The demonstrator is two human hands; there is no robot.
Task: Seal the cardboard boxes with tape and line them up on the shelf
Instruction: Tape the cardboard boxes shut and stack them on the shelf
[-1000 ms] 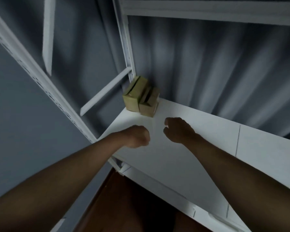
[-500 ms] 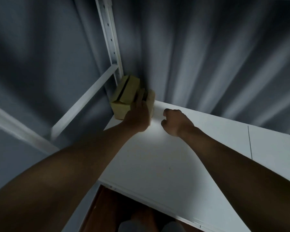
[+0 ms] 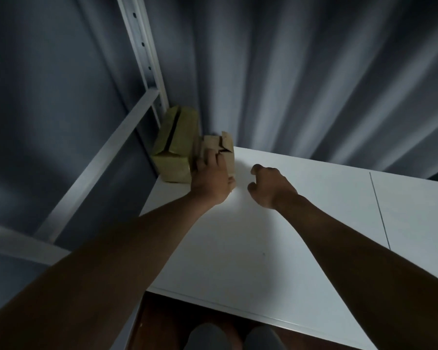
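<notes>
Left hand (image 3: 211, 178) fingers (image 3: 209, 157) lie over the top of the smaller tan cardboard box (image 3: 221, 154), thumb at its right side near the base, so the hand grips it from above. Top flaps of this box are not flat; they stick up and gape with a dark gap between them. Whether the box stands flat on the shelf or tilts, cannot tell, since the hand covers its lower part.

Right hand (image 3: 269, 184) hovers just right of that box, apart from it, fingers loosely curled, holding nothing.

Touching the small box on its left is a larger olive-brown cardboard box (image 3: 173, 147), in the back left corner of the white flat shelf board (image 3: 250, 236). Its long axis runs front to back, and the dark slit between its top flaps follows that line.

Behind the larger box stands a white perforated metal shelf upright (image 3: 143, 50), with a white diagonal brace (image 3: 99, 162) running down to the left. Grey pleated curtain (image 3: 314, 72) hangs behind the shelf. A thin seam (image 3: 379, 210) crosses the board at right. Two grey shoe tips (image 3: 208, 337) show at bottom edge.
</notes>
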